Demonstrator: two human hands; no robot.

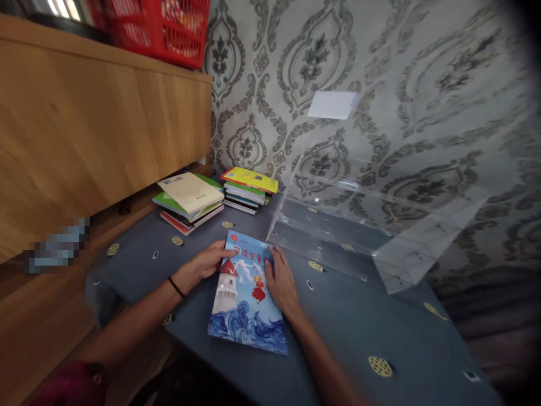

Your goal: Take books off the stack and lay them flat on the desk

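Observation:
A blue picture book, with a lighthouse, waves and a small figure in red on its cover, is between my two hands over the table. My left hand grips its upper left edge, thumb on the cover and the other fingers out of sight behind it. At the upper right edge, my right hand is bent around the side, fingers lying along the cover's border. The book's front faces up toward me, title at the far end.
Two stacks of books stand at the back: one topped by a cream book, one by a yellow book. A clear acrylic rack stands right of them. A wooden cabinet borders the left, carrying a red basket. The tablecloth is dark blue.

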